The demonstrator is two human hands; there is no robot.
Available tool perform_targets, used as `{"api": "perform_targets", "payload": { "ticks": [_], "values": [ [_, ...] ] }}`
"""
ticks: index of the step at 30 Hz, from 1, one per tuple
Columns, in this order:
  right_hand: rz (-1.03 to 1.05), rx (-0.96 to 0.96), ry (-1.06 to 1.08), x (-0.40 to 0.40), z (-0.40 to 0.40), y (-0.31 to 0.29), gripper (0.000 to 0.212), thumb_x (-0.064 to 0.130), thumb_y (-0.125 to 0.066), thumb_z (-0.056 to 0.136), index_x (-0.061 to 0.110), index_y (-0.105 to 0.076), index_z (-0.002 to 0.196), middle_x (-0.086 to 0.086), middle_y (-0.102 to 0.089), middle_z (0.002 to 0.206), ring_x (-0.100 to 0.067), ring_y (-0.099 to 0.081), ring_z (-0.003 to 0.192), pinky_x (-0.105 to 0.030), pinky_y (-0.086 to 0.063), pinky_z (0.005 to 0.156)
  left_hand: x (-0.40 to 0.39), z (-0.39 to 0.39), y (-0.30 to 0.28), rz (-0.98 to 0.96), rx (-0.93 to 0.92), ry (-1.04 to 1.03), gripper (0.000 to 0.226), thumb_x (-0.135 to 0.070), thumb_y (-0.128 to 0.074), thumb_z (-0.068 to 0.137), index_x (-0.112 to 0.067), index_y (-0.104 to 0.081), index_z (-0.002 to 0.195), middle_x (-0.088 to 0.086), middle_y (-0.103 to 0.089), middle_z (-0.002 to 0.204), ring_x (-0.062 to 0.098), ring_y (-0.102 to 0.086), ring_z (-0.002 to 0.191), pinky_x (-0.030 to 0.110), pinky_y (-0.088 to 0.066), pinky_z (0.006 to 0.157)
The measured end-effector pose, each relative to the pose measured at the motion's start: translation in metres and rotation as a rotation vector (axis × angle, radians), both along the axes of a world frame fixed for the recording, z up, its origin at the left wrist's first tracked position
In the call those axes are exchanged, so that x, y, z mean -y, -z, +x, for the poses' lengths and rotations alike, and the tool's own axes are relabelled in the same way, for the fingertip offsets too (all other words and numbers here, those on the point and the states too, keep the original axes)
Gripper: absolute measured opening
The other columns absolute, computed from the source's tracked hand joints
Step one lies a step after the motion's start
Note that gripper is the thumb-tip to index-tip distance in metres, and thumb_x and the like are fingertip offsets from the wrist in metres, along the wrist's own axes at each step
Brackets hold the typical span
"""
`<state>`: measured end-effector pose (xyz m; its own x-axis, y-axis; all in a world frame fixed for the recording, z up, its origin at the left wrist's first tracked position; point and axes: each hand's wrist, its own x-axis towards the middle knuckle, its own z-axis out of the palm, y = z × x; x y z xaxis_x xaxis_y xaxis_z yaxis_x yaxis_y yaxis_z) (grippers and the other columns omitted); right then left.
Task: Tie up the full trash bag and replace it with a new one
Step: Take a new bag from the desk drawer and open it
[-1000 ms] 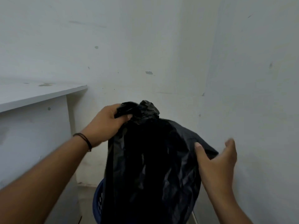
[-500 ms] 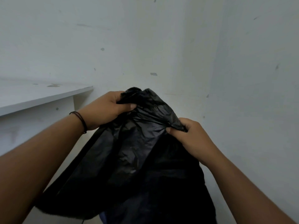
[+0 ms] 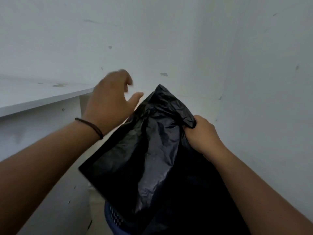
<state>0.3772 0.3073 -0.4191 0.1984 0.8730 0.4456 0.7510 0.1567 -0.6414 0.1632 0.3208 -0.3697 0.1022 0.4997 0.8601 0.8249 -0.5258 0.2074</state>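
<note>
Right hand (image 3: 201, 133) pinches the black bag (image 3: 152, 150) over the bin (image 3: 113, 217); left hand (image 3: 110, 102) hovers with fingers spread. Probably opening the new bag, so left needs to regrab.

We see the left hand (image 3: 111, 100) motion-blurred; the bag (image 3: 152, 158) hides most of the bin (image 3: 113, 219), both cut off below.

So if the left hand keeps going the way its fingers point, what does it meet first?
Probably the white wall behind; the left hand is open, blurred, beside the black bag. Depth is unclear.
</note>
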Motion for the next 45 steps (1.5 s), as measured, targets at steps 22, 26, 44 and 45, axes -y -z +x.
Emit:
{"api": "perform_targets", "payload": {
  "ticks": [22, 26, 44, 45],
  "values": [
    [0.205, -0.409, 0.032, -0.001, 0.019, 0.013, 0.009, 0.020, -0.045, 0.096, 0.024, -0.053, 0.097, 0.009, -0.058, 0.086, -0.010, -0.056, 0.078, -0.024, -0.044, 0.067, -0.026, 0.003, 0.045, -0.799, 1.259, 0.586, 0.029, -0.006, -0.037, 0.095, -0.006, -0.062, 0.108, 0.012, -0.069, 0.102, 0.029, -0.066, 0.090, 0.038, -0.055, 0.074],
    [0.226, -0.249, 0.131, 0.000, 0.038, 0.008, 0.006, 0.021, -0.037, 0.100, 0.018, -0.042, 0.102, 0.011, -0.044, 0.076, -0.001, -0.042, 0.066, -0.020, -0.033, 0.052, -0.036, -0.015, 0.053, -0.844, 1.164, 0.661, 0.036, -0.012, -0.041, 0.089, -0.004, -0.057, 0.121, 0.015, -0.066, 0.115, 0.036, -0.063, 0.102, 0.045, -0.052, 0.089],
    [0.111, -0.377, 0.229, 0.000, 0.083, 0.013, 0.027, 0.004, -0.037, 0.087, 0.018, -0.052, 0.103, -0.006, -0.058, 0.099, -0.023, -0.055, 0.086, -0.033, -0.048, 0.078, -0.064, -0.030, 0.106, -0.597, -0.026, 0.305, 0.093, -0.020, -0.072, 0.075, -0.023, -0.012, 0.147, 0.003, -0.026, 0.136, 0.017, -0.028, 0.127, 0.032, -0.028, 0.109],
    [0.171, -0.372, 0.257, 0.000, 0.084, 0.013, 0.030, 0.001, -0.034, 0.085, 0.016, -0.052, 0.104, -0.005, -0.056, 0.097, -0.021, -0.052, 0.083, -0.029, -0.045, 0.074, -0.066, -0.026, 0.110, -0.502, -0.122, 0.247, 0.086, -0.012, -0.072, 0.075, -0.019, -0.022, 0.145, 0.007, -0.030, 0.130, 0.021, -0.033, 0.123, 0.033, -0.032, 0.108]
  ]
}}
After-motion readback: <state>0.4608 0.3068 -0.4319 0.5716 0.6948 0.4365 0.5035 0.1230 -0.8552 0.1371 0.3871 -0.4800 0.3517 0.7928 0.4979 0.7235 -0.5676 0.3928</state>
